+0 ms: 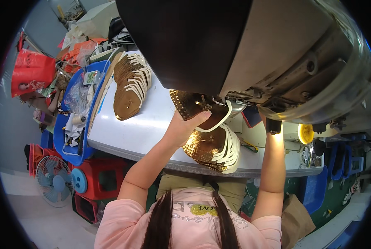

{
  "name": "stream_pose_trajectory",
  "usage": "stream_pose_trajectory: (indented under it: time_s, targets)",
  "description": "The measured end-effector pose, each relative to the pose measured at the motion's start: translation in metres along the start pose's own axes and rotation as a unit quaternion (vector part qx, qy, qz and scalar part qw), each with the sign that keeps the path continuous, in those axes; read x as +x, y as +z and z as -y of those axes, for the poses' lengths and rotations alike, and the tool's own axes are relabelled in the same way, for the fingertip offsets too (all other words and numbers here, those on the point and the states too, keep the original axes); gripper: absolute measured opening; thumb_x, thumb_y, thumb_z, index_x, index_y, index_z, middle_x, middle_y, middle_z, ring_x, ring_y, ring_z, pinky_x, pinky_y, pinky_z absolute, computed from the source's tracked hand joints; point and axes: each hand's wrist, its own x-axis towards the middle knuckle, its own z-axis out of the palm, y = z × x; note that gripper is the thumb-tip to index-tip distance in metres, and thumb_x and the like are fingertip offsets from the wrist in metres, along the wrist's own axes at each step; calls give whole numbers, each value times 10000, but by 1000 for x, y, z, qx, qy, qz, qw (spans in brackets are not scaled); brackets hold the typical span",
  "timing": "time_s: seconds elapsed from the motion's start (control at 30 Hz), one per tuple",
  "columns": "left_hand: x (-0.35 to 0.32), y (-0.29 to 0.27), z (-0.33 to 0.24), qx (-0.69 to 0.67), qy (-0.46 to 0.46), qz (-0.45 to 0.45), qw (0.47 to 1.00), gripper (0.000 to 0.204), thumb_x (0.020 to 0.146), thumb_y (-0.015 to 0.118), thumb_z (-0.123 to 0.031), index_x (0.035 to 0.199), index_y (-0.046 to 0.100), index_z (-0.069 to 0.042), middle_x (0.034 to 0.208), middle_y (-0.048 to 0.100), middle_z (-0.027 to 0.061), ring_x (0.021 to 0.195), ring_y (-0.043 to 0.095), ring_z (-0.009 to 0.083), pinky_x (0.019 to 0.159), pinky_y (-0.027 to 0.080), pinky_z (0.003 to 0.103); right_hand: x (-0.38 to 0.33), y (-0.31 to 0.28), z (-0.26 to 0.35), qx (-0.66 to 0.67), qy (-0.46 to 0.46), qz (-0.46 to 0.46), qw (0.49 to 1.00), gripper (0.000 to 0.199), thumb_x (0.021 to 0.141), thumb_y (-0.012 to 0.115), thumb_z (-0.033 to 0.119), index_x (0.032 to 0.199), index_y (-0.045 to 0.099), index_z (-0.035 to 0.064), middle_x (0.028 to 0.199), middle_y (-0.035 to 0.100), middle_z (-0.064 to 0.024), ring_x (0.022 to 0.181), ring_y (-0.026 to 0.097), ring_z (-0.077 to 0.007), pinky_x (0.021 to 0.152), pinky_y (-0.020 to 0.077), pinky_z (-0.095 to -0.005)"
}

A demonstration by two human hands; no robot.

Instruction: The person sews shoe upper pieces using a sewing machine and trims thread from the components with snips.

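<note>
My left hand [183, 128] pinches a bronze shoe upper [196, 110] with gold studs and a small bow, its thumb on top and its fingers under the edge. A white strip [220, 121] runs along the upper's curved edge toward the needle area of a sewing machine [277, 62]. Part of the upper lies behind the machine head. A stack of similar uppers [206, 145] with white edges sits just below my left hand. My right forearm [272, 166] reaches up behind the machine, which hides the right hand and its fingers.
Another row of bronze uppers [129, 89] lies overlapped on the white table [111, 128]. A blue tray [75, 155] with thread and plastic bags stands at the left. Below it are a fan [54, 180] and a red stool [102, 178]. A yellow disc [306, 133] is under the machine.
</note>
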Motion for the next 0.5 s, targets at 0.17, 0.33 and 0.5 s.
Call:
stream_pose_trajectory:
  time_s: [0.17, 0.33, 0.5]
  targets:
    - [0, 0, 2, -3, 1, -1, 1000, 369, 741, 614, -17, 1077, 461, -18, 1018, 521, 60, 936, 499, 138, 830, 413, 277, 4, -1, -2, 1, 0, 0, 1000, 219, 754, 602, 107, 935, 560, -10, 856, 597, -99, 798, 573, -207, 732, 439, -303]
    - [2, -5, 7, 12, 15, 4, 1000, 325, 763, 560, 11, 1072, 457, -1, 1025, 529, 86, 944, 526, 176, 822, 445, 316, 2, 0, 3, 17, 4, -4, 1000, 228, 754, 602, 110, 943, 557, -10, 867, 598, -103, 805, 575, -212, 737, 439, -308]
    - [1, -4, 4, -15, 0, 3, 1000, 405, 747, 606, -10, 1111, 428, -18, 1047, 505, 68, 966, 489, 147, 851, 407, 289, -2, -3, 12, 55, 19, -12, 998, 237, 755, 601, 113, 952, 553, -10, 879, 599, -107, 811, 577, -217, 743, 440, -313]
